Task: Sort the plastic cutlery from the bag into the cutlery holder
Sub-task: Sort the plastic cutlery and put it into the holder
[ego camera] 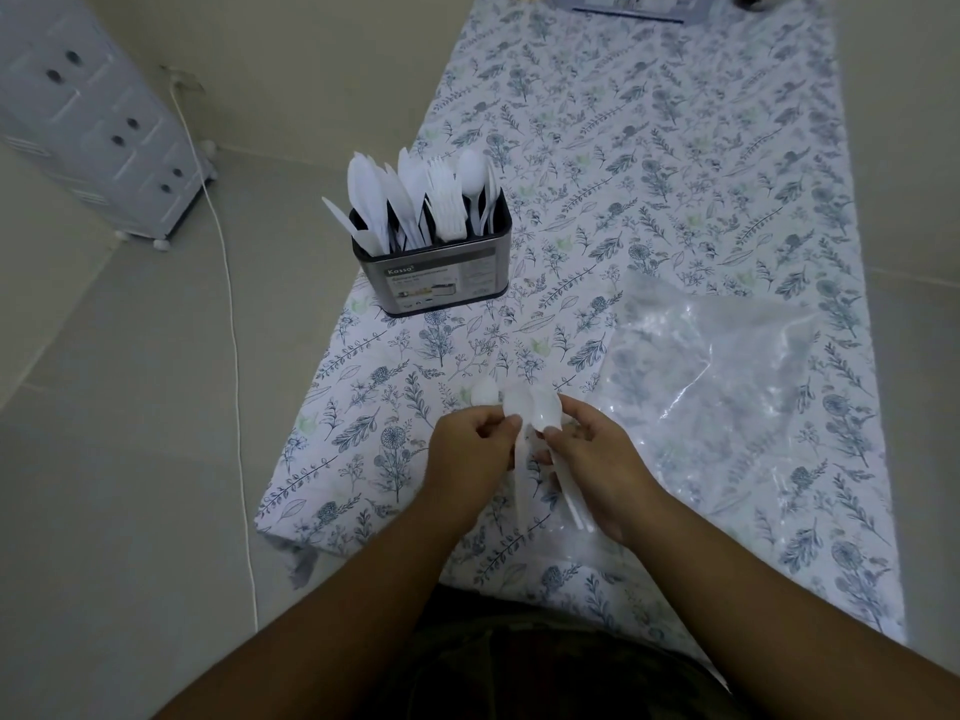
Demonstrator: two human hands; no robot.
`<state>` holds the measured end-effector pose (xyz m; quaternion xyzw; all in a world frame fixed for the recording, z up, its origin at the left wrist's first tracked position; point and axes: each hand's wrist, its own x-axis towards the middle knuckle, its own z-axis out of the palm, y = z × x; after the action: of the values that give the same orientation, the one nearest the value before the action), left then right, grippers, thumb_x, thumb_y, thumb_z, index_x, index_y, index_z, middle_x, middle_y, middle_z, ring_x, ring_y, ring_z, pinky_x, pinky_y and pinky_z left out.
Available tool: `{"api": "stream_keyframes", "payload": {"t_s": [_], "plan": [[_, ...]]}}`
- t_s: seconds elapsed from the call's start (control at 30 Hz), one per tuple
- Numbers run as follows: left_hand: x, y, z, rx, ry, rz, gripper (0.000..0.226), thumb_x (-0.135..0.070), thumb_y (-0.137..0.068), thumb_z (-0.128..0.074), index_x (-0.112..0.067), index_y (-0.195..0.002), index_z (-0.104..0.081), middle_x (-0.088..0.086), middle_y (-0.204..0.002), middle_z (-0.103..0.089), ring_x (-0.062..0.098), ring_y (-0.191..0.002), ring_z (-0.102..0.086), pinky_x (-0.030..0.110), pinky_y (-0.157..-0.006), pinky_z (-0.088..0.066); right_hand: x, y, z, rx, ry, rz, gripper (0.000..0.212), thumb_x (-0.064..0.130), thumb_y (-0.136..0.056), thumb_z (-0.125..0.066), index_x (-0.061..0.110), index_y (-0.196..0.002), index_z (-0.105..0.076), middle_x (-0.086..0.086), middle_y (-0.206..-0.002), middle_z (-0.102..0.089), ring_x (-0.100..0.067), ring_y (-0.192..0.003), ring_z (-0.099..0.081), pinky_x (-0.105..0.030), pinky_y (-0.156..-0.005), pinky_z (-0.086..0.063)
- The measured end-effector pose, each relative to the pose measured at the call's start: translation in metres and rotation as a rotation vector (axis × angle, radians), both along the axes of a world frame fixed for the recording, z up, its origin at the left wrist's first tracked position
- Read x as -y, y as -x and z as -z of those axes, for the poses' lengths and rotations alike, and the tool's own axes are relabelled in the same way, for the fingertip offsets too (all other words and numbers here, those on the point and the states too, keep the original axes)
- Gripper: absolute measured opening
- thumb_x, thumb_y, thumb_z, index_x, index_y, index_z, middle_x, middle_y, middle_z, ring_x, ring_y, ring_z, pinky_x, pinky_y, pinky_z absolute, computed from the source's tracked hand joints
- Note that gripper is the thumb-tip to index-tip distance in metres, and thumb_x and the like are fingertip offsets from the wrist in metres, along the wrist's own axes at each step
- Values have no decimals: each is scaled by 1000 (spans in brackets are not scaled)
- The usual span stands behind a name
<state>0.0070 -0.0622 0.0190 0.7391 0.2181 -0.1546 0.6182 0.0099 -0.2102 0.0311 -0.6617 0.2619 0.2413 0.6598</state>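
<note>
Step in hand: separating a small bundle of white plastic spoons above the near edge of the bench. The left hand and right hand both have fingers curled, pinching the spoons between them. The clear plastic bag lies flat to the right, apparently emptied. The cutlery holder stands ahead-left, already well stocked. Next move likely calls for carrying the spoons to its right-hand compartment, handles down.

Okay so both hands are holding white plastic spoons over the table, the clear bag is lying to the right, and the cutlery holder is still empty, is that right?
Not quite. In the head view the cutlery holder already stands full of white cutlery. The rest holds: both the left hand and right hand hold white plastic spoons over the table, and the clear bag lies to the right.
</note>
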Motion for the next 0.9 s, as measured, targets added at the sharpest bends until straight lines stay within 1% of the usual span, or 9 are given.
{"api": "stream_keyframes", "payload": {"t_s": [0.1,0.2,0.3,0.4,0.47,0.6,0.67,0.8,0.9], "plan": [[8,-1,3,-14,10,-53,16,-25,-85,-73,-23,-101,-70,2,-86,-78,19,-78,-76,47,-77,-63,-3,1,-2,33,-82,-18,36,12,-100,-63,30,-131,-65,-15,-104,-77,-36,-91,-76,-58,-84,-60],[10,0,2,-20,-7,-117,21,-26,-83,-77,-18,-98,-65,4,-85,-76,19,-75,-76,47,-73,-63,-2,1,-4,49,-122,-40,35,17,-99,-65,32,-131,-64,-8,-106,-80,-28,-98,-77,-54,-95,-58],[10,0,1,-32,30,-152,18,-25,-84,-78,-12,-92,-66,8,-83,-75,21,-72,-76,46,-71,-64,1,1,0,10,-184,-22,43,15,-99,-64,28,-140,-60,-10,-117,-77,-29,-109,-73,-53,-103,-54],[7,-2,1,-39,-7,-128,19,-33,-85,-74,-14,-84,-71,4,-76,-76,22,-70,-75,47,-72,-63,1,1,1,-9,-316,-10,49,-1,-99,-58,22,-142,-59,-17,-116,-76,-35,-110,-72,-51,-103,-53],[5,-5,0,-26,-118,-27,20,-33,-87,-70,-16,-76,-71,1,-70,-74,19,-66,-74,44,-70,-63,2,0,2,10,-280,-61,53,-2,-97,-62,22,-144,-58,-18,-113,-76,-33,-109,-73,-49,-104,-54],[-1,-9,-4,56,-356,191,20,-27,-87,-65,-18,-69,-68,-4,-60,-67,5,-55,-64,24,-56,-53,-1,1,5,29,-169,-105,57,0,-93,-69,23,-143,-58,-15,-103,-79,-29,-102,-75,-49,-103,-54],[-3,-12,-5,92,-460,254,18,-27,-87,-65,-19,-71,-67,-5,-60,-65,4,-55,-61,19,-52,-46,-4,1,7,24,-168,-89,56,2,-92,-70,24,-142,-59,-13,-98,-80,-29,-100,-76,-51,-103,-54],[-5,-18,-1,73,-477,265,18,-26,-86,-65,-15,-72,-68,-1,-62,-65,10,-56,-59,22,-51,-45,-7,-2,11,32,-130,-131,54,7,-94,-69,26,-144,-58,-17,-96,-77,-25,-91,-73,-51,-99,-57],[-9,-22,5,98,-507,297,21,-26,-87,-63,-13,-71,-66,2,-61,-64,18,-59,-60,35,-57,-50,-7,-5,12,-13,-129,-114,50,6,-99,-62,28,-144,-57,-25,-102,-72,-27,-85,-69,-45,-78,-62]]}}
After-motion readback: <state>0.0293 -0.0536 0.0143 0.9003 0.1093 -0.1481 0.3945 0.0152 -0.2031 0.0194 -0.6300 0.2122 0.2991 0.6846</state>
